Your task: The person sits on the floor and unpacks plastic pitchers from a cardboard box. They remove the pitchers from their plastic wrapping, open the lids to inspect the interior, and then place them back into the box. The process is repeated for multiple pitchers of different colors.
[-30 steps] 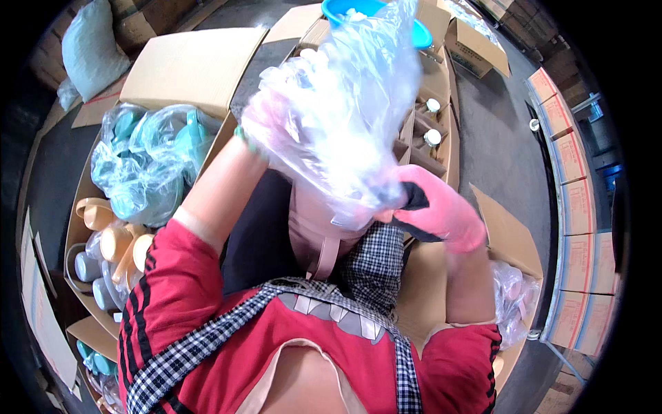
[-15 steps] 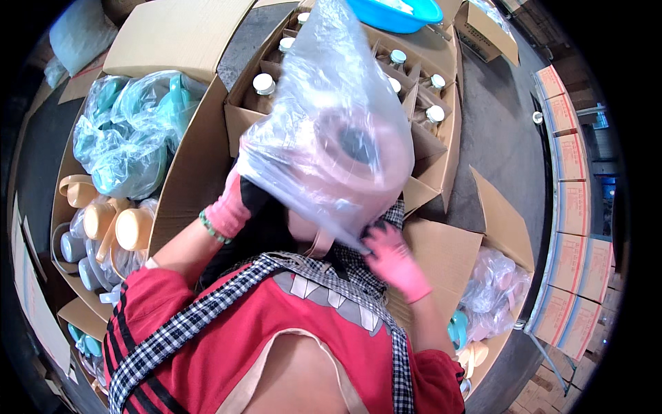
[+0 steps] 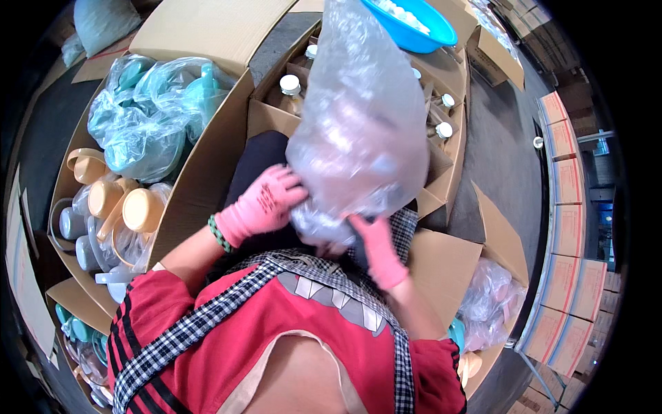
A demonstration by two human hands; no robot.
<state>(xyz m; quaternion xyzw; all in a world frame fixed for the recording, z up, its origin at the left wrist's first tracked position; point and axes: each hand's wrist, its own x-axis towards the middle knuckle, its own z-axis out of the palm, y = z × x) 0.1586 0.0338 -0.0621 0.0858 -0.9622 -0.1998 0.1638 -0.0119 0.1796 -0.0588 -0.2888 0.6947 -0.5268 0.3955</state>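
Plastic bag (image 3: pixel 353 90), thin, crinkled, glossy, peaked, over rounded pink object (image 3: pixel 365 148).

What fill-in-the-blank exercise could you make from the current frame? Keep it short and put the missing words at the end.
1. The left hand and right hand both wear ____ gloves.
2. The bag by the hands is see-through ____.
3. The basin beyond it is ____.
4. The bottles in the box have ____ caps.

Missing words: pink; plastic; blue; white.
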